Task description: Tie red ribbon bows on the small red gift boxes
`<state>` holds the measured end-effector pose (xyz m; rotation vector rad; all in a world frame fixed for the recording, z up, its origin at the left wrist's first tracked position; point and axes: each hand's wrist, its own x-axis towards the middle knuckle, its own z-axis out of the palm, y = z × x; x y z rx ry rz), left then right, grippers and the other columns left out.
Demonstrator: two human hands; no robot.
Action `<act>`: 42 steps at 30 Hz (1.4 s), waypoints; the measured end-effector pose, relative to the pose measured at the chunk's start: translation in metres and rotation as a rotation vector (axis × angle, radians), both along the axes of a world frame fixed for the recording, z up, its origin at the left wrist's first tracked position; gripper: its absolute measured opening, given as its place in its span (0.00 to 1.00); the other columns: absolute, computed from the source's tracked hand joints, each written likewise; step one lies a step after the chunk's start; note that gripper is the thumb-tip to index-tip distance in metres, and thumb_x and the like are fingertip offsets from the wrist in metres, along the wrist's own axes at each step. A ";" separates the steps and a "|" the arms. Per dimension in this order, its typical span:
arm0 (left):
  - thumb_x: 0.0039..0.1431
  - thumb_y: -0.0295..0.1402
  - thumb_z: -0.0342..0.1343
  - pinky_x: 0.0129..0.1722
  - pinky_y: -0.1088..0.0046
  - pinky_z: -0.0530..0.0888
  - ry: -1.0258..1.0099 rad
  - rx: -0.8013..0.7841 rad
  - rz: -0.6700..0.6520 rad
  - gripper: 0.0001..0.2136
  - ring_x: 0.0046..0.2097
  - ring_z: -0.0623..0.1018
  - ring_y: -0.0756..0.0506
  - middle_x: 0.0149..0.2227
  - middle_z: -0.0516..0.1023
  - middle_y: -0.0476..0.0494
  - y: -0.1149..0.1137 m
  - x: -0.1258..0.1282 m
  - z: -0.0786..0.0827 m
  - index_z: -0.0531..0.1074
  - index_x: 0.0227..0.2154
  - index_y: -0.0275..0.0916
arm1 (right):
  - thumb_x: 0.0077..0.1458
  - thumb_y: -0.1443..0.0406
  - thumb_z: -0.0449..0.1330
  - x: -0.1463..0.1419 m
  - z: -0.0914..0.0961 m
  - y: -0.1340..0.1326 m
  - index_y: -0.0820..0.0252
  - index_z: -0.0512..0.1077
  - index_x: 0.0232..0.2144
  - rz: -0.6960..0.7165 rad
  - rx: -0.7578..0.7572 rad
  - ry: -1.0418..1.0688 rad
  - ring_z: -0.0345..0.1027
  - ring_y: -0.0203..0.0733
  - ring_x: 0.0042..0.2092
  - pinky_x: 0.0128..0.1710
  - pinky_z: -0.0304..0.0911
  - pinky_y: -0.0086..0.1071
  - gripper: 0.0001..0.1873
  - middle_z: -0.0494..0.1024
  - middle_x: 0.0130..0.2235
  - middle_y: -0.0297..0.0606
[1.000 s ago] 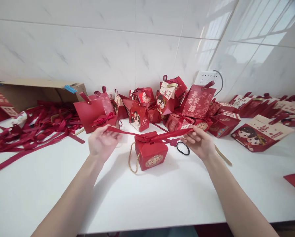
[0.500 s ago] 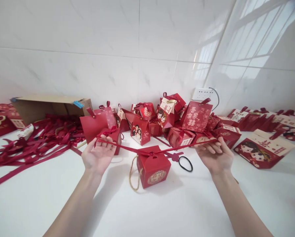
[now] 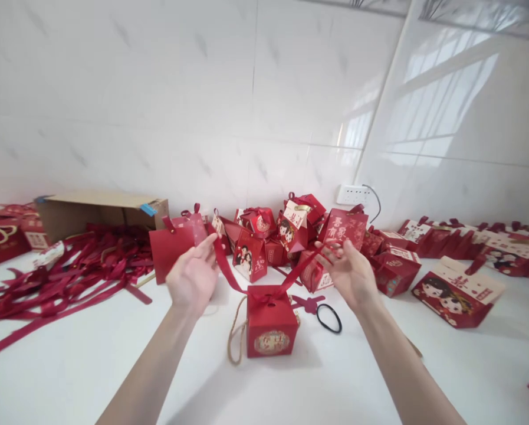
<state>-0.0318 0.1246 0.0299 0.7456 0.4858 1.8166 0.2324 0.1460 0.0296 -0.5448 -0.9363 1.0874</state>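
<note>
A small red gift box [image 3: 272, 327] with a round gold emblem stands upright on the white table, a beige rope handle [image 3: 234, 336] hanging at its left side. Red ribbon [image 3: 294, 274] crosses the box top and rises in two ends. My left hand [image 3: 193, 273] pinches one end, up and to the left of the box. The other end is between the fingers of my right hand [image 3: 348, 268], up and to the right. Both lengths hang somewhat slack. Just right of the box lie a black elastic loop [image 3: 329, 319] and a flat dark-red ribbon piece [image 3: 308, 304].
Behind the hands, several red gift boxes [image 3: 249, 255] are heaped against the tiled wall. At the left, a cardboard box [image 3: 100, 201] on its side spills red ribbons [image 3: 96, 265]. A couple-printed box [image 3: 456, 295] stands at right, with a row of boxes [image 3: 454, 236] behind. A power strip [image 3: 355, 195] is by the wall.
My hands have come closer together and higher above the box, so the ribbon, earlier stretched nearly straight, now sags in a V. The box has turned to face me more squarely. The camera view has tilted up.
</note>
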 end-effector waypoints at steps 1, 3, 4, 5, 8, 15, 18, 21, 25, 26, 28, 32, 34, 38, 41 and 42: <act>0.46 0.37 0.54 0.38 0.72 0.73 0.091 0.056 -0.002 0.16 0.42 0.75 0.45 0.41 0.79 0.40 0.000 0.008 0.010 0.77 0.36 0.35 | 0.38 0.53 0.69 -0.011 0.012 0.001 0.57 0.70 0.18 0.018 0.008 -0.036 0.73 0.41 0.35 0.40 0.69 0.38 0.16 0.76 0.28 0.33; 0.47 0.36 0.56 0.40 0.71 0.72 0.266 0.155 0.008 0.15 0.44 0.75 0.43 0.41 0.79 0.40 0.001 0.023 0.029 0.78 0.37 0.36 | 0.37 0.53 0.69 -0.033 0.035 0.001 0.58 0.73 0.22 0.061 0.022 -0.080 0.73 0.42 0.35 0.41 0.69 0.38 0.16 0.78 0.29 0.36; 0.48 0.35 0.56 0.41 0.70 0.71 0.341 0.191 0.020 0.14 0.45 0.75 0.43 0.42 0.79 0.40 0.001 0.030 0.036 0.78 0.38 0.36 | 0.38 0.53 0.69 -0.043 0.044 0.000 0.59 0.75 0.24 0.082 0.036 -0.091 0.73 0.41 0.35 0.42 0.69 0.38 0.16 0.78 0.29 0.37; 0.49 0.35 0.57 0.43 0.70 0.71 0.406 0.216 0.029 0.14 0.46 0.75 0.42 0.42 0.79 0.40 0.001 0.035 0.042 0.78 0.38 0.37 | 0.39 0.54 0.68 -0.052 0.051 -0.002 0.60 0.76 0.25 0.103 0.056 -0.102 0.73 0.41 0.36 0.43 0.69 0.38 0.16 0.79 0.30 0.38; 0.51 0.35 0.56 0.47 0.68 0.69 0.546 0.252 0.038 0.13 0.50 0.73 0.41 0.43 0.79 0.41 0.002 0.044 0.050 0.78 0.39 0.38 | 0.42 0.56 0.67 -0.069 0.060 -0.007 0.61 0.78 0.29 0.125 0.132 -0.134 0.73 0.40 0.38 0.45 0.67 0.36 0.15 0.80 0.35 0.39; 0.52 0.36 0.55 0.43 0.68 0.71 0.624 0.267 0.035 0.12 0.43 0.76 0.43 0.40 0.80 0.42 -0.003 0.038 0.053 0.78 0.36 0.39 | 0.52 0.58 0.57 -0.050 0.059 -0.021 0.60 0.75 0.29 -0.011 0.198 -0.855 0.69 0.37 0.32 0.34 0.64 0.30 0.12 0.76 0.29 0.36; 0.52 0.35 0.56 0.40 0.69 0.71 0.710 0.263 0.055 0.12 0.37 0.75 0.45 0.37 0.79 0.43 -0.011 0.035 0.059 0.78 0.37 0.38 | 0.48 0.64 0.59 -0.040 0.057 -0.034 0.58 0.74 0.27 0.213 0.222 -1.433 0.66 0.36 0.29 0.27 0.59 0.27 0.05 0.75 0.29 0.34; 0.51 0.34 0.57 0.37 0.69 0.72 0.775 0.221 0.059 0.13 0.36 0.75 0.45 0.32 0.78 0.45 -0.019 0.036 0.064 0.77 0.40 0.37 | 0.41 0.67 0.63 -0.044 0.050 -0.051 0.59 0.73 0.23 0.377 0.165 -1.801 0.63 0.35 0.25 0.21 0.51 0.27 0.02 0.73 0.26 0.34; 0.50 0.32 0.58 0.29 0.74 0.70 0.765 0.181 0.120 0.13 0.31 0.74 0.48 0.25 0.73 0.49 -0.029 0.040 0.069 0.77 0.40 0.38 | 0.46 0.74 0.57 -0.063 0.042 -0.073 0.61 0.70 0.26 0.314 0.202 -2.003 0.64 0.36 0.27 0.22 0.48 0.27 0.05 0.73 0.30 0.38; 0.50 0.31 0.58 0.28 0.75 0.70 0.755 0.175 0.128 0.13 0.30 0.73 0.48 0.24 0.71 0.49 -0.030 0.040 0.070 0.77 0.39 0.38 | 0.46 0.76 0.55 -0.067 0.041 -0.077 0.61 0.70 0.30 0.308 0.234 -2.034 0.65 0.36 0.29 0.23 0.48 0.27 0.08 0.74 0.32 0.39; 0.49 0.31 0.58 0.27 0.75 0.69 0.723 0.154 0.125 0.12 0.30 0.73 0.48 0.22 0.70 0.50 -0.032 0.042 0.071 0.77 0.39 0.38 | 0.47 0.78 0.53 -0.075 0.039 -0.080 0.61 0.69 0.34 0.307 0.264 -2.099 0.66 0.37 0.30 0.23 0.48 0.27 0.14 0.74 0.35 0.41; 0.48 0.29 0.59 0.28 0.74 0.70 0.679 0.087 0.109 0.11 0.30 0.74 0.48 0.22 0.69 0.50 -0.031 0.043 0.071 0.76 0.37 0.37 | 0.48 0.79 0.52 -0.087 0.036 -0.077 0.63 0.70 0.33 0.282 0.178 -2.187 0.66 0.38 0.30 0.24 0.49 0.28 0.12 0.75 0.33 0.42; 0.48 0.29 0.58 0.28 0.74 0.69 0.686 0.083 0.122 0.11 0.30 0.73 0.48 0.22 0.69 0.50 -0.029 0.043 0.071 0.76 0.38 0.38 | 0.50 0.79 0.50 -0.087 0.034 -0.072 0.65 0.71 0.30 0.253 0.165 -2.203 0.66 0.39 0.31 0.24 0.49 0.29 0.12 0.75 0.32 0.42; 0.49 0.31 0.57 0.29 0.74 0.69 0.741 0.125 0.152 0.15 0.31 0.73 0.48 0.24 0.70 0.50 -0.029 0.043 0.070 0.75 0.42 0.39 | 0.48 0.73 0.57 -0.073 0.036 -0.060 0.62 0.71 0.29 0.358 0.215 -1.991 0.64 0.35 0.30 0.24 0.51 0.27 0.05 0.72 0.36 0.38; 0.50 0.32 0.55 0.30 0.74 0.70 0.789 0.119 0.151 0.17 0.32 0.73 0.47 0.25 0.71 0.49 -0.031 0.043 0.070 0.73 0.45 0.40 | 0.43 0.68 0.63 -0.058 0.048 -0.053 0.60 0.69 0.26 0.465 0.280 -1.731 0.63 0.32 0.32 0.27 0.56 0.24 0.05 0.68 0.41 0.34; 0.51 0.33 0.55 0.30 0.74 0.70 0.801 0.110 0.144 0.17 0.33 0.73 0.47 0.26 0.71 0.49 -0.032 0.043 0.070 0.73 0.45 0.40 | 0.42 0.70 0.62 -0.054 0.053 -0.051 0.60 0.68 0.26 0.472 0.303 -1.656 0.62 0.32 0.33 0.29 0.57 0.24 0.06 0.68 0.40 0.33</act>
